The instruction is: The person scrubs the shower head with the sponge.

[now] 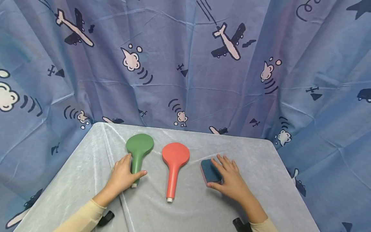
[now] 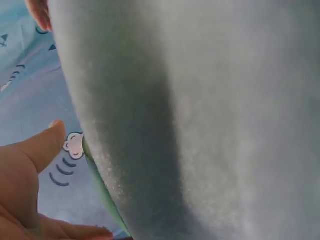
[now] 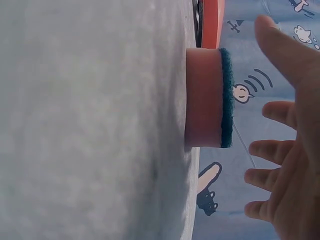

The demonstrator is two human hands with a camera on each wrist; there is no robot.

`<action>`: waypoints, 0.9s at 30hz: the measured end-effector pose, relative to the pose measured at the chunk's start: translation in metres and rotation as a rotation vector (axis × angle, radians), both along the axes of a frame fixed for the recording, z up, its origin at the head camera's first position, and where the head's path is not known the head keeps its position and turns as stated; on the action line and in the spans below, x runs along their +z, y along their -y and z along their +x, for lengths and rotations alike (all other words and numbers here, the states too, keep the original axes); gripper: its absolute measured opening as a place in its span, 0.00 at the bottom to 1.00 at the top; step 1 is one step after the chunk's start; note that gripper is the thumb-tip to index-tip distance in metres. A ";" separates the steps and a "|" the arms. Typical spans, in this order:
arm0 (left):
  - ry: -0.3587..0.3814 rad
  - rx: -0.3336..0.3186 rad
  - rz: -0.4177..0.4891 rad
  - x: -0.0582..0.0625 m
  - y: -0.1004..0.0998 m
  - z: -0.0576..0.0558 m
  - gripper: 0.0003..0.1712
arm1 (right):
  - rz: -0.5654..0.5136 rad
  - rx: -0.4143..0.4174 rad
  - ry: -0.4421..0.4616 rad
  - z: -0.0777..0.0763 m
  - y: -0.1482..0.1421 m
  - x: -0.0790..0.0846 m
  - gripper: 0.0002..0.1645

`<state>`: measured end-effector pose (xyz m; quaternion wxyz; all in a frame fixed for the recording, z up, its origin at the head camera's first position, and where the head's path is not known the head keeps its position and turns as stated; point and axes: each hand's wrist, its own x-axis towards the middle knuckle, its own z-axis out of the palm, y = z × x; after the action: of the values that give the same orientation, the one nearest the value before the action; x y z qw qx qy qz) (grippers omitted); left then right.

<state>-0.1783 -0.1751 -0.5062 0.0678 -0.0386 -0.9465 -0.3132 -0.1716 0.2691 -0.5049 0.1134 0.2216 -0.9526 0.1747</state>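
A green paddle-like object (image 1: 140,143) with a round head and a white-tipped handle lies on the grey cloth. My left hand (image 1: 123,175) is spread over its handle, thumb to the right and fingers to the left. In the left wrist view, the thumb and a finger of that hand (image 2: 17,185) stand apart, with a strip of the green object (image 2: 103,192) beyond. To the right lies a sponge (image 1: 210,170), pink below and dark green on top. Above its right side, my right hand (image 1: 233,182) has its thumb and fingers apart; the right wrist view shows a gap between the hand (image 3: 295,135) and the sponge (image 3: 204,97).
Between the hands lies a red paddle-like object (image 1: 175,154) of the same shape, its white tip toward me. Grey velvety cloth covers the table (image 1: 191,216). Behind the table's back edge hangs a blue curtain (image 1: 162,38) printed with planes and clouds.
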 end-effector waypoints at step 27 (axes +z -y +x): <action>0.145 -0.028 0.075 0.009 0.001 -0.008 0.28 | 0.063 0.004 0.080 0.003 0.002 -0.005 0.62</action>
<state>-0.1860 -0.1764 -0.4976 -0.0039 -0.0264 -0.9359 -0.3513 -0.1689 0.2669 -0.5099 0.0681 0.2196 -0.9610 0.1537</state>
